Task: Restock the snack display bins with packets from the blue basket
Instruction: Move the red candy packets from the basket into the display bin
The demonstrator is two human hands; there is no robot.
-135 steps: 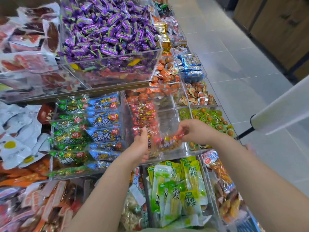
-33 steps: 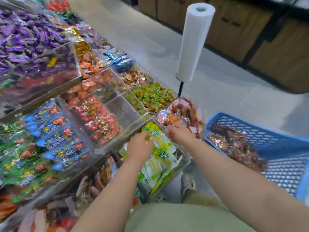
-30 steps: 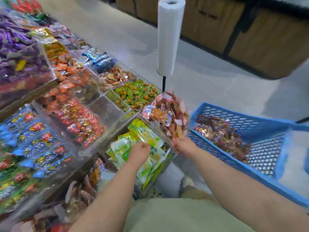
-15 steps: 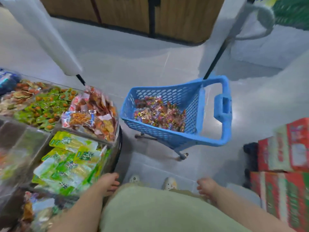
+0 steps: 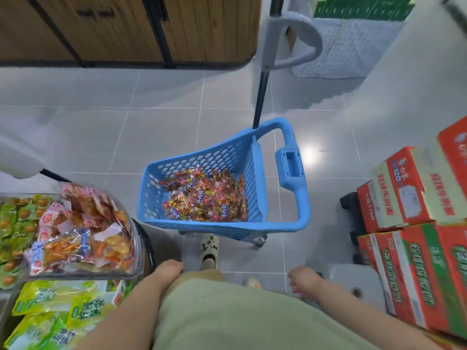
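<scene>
Stacked red cartons fill the right side. The blue basket stands on the grey floor in the middle, red snack packets heaped inside. Display bins sit at left. Near, the left hand and right hand hang released, grasping nothing.

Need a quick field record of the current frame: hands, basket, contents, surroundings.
left hand: empty, by the hip
right hand: empty, fingers loosely curled
blue basket: on the floor ahead, wheeled, handle to the right
packets: red and yellow, piled in the basket's bottom
display bins: left edge, full
cartons: stacked, right
</scene>
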